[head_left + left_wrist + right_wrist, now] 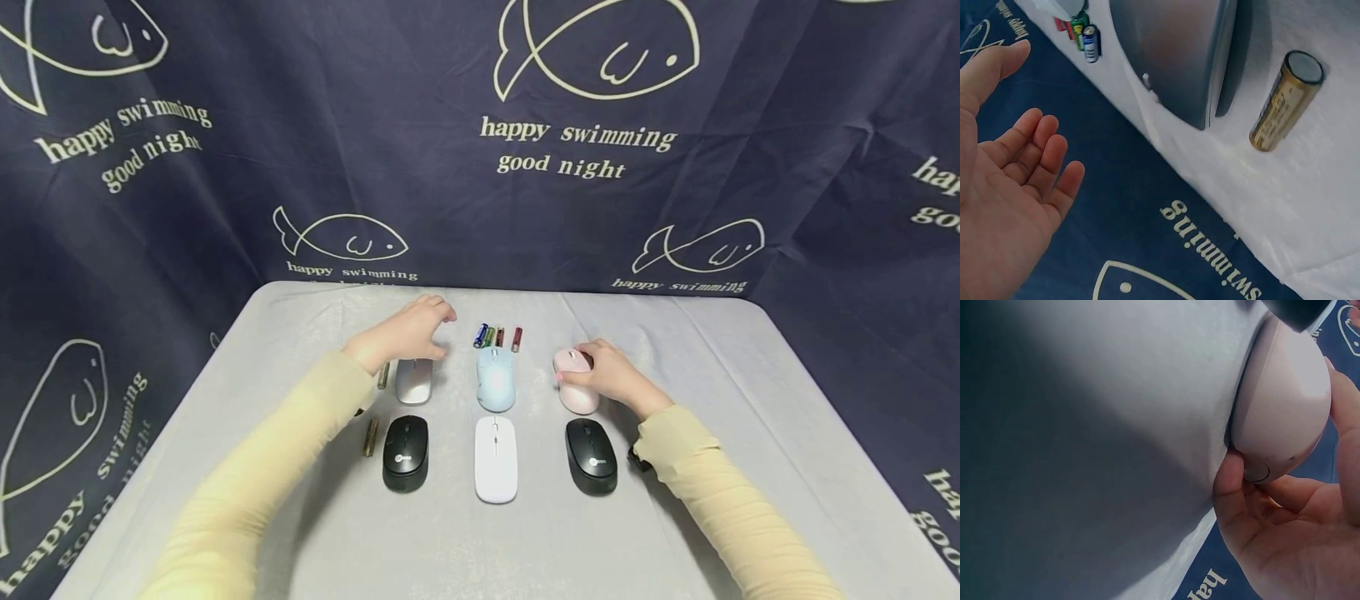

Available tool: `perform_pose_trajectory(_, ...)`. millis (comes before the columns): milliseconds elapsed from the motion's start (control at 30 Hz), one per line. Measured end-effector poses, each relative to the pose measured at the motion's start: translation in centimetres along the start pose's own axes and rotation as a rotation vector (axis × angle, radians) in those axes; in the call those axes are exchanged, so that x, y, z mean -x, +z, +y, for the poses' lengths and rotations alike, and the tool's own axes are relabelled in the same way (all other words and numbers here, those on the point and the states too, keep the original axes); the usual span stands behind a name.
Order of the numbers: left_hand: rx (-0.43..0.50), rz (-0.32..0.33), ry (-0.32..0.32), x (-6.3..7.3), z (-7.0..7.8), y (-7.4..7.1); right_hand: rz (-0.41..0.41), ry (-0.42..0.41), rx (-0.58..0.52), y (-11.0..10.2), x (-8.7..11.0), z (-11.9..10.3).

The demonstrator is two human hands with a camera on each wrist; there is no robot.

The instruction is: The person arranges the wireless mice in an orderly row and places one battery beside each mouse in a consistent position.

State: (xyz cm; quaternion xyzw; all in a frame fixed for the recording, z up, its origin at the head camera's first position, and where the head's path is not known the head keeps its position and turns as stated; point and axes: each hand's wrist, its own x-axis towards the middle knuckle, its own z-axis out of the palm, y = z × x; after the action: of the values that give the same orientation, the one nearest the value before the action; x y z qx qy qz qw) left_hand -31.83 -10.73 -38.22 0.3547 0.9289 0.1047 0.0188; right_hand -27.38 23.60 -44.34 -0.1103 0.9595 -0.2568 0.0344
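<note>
My right hand [613, 372] grips a pale pink mouse [578, 400] at the right of the back row, thumb on one side and fingers on the other. In the right wrist view the pink mouse [1282, 400] sits on the cloth between the thumb and fingers. Above the front end of a grey mouse [415, 385] is my left hand [408, 330], fingers loosely bent and holding nothing. The left wrist view shows this left hand [1016, 169] apart from the grey mouse [1172, 56]. A light blue mouse [496, 382] lies between the hands.
Nearer me lie a black mouse [406, 454], a white mouse [496, 462] and another black mouse [592, 457]. Behind the blue mouse are several small batteries, including a red battery [517, 339]. Gold batteries [371, 437] lie at the left. A dark curtain [450, 183] hangs behind the table.
</note>
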Motion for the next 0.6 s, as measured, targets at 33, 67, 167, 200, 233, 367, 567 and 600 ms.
perform_pose_trajectory(33, -0.003, -0.005, 0.003, -0.3, 0.0, 0.1, 0.001, -0.001, 0.000, 0.0, 0.0, 0.0)
perform_pose_trajectory(67, -0.007, -0.010, 0.005, -0.5, 0.0, 0.3, 0.001, -0.002, 0.001, 0.0, 0.0, 0.0)
perform_pose_trajectory(167, -0.021, -0.031, 0.007, -1.4, 0.0, 0.7, 0.002, -0.003, -0.001, 0.1, -0.1, 0.1)
perform_pose_trajectory(200, -0.026, -0.035, 0.007, -1.7, 0.0, 0.9, 0.002, -0.002, -0.001, 0.1, -0.1, 0.1)
perform_pose_trajectory(233, -0.028, -0.037, 0.004, -2.0, 0.0, 1.0, 0.002, -0.002, -0.002, 0.1, -0.1, 0.1)
perform_pose_trajectory(367, -0.042, -0.039, -0.006, -3.2, 0.0, 1.4, 0.001, -0.005, -0.004, 0.1, -0.1, 0.1)
perform_pose_trajectory(567, -0.079, -0.067, -0.019, -4.6, 0.0, 2.2, -0.004, -0.002, -0.001, 0.2, -0.2, 0.1)
perform_pose_trajectory(600, -0.084, -0.074, -0.019, -4.8, 0.0, 2.4, -0.004, -0.002, 0.000, 0.1, -0.2, 0.1)
